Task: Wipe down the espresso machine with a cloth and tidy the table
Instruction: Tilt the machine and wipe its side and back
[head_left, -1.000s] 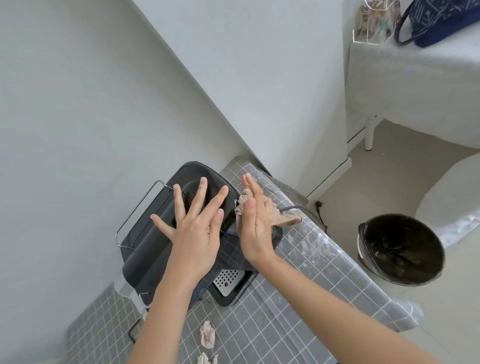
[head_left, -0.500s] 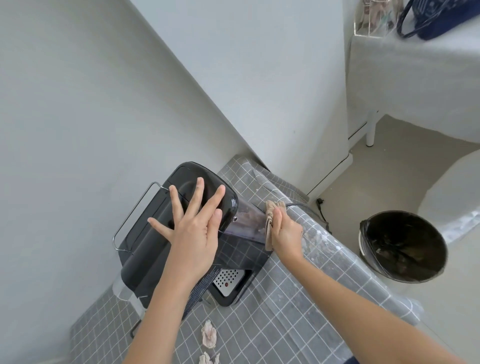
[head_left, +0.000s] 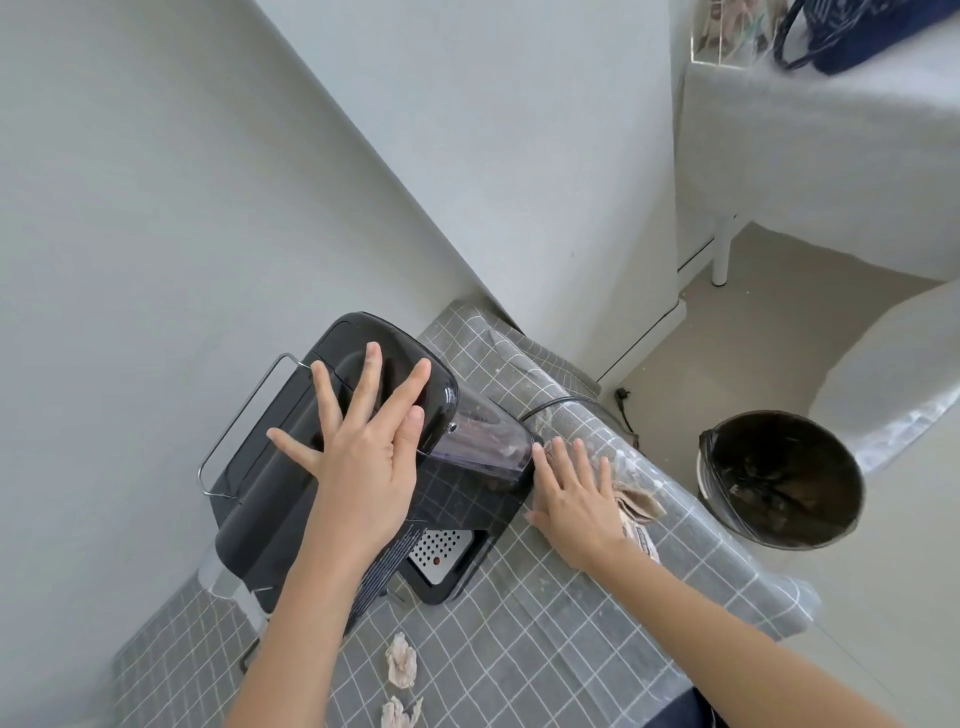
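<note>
The espresso machine (head_left: 332, 467) stands at the far left of the table (head_left: 545, 649), close to the wall, its drip tray (head_left: 441, 558) facing me at about 6 o'clock of its body. My left hand (head_left: 363, 457) lies flat on its black top with the fingers spread and gripping nothing. I keep it there to hold the machine steady, so it does not slide when I push against its side.

At 3 o'clock of the machine, my right hand (head_left: 576, 499) presses the cloth (head_left: 636, 506) down on the tablecloth, just beside the machine's base. The palm is flat and the fingers are stretched out — it is not a closed grip, the cloth is only pinned under the hand, and its beige edge comes out on the right. The fingertips almost touch the clear water tank (head_left: 483, 441); I cannot tell if they really touch. I judge that I am wiping the strip of table next to the machine, where some pale marks show.

The black cable (head_left: 561, 402) runs from the machine toward 1 o'clock and falls over the table edge, so I must not drag it.

Two crumpled papers (head_left: 401, 667) lie near me at 6 o'clock — not yet cleared. The bin (head_left: 779, 478) waits on the floor at 3 o'clock, probably for them.
</note>
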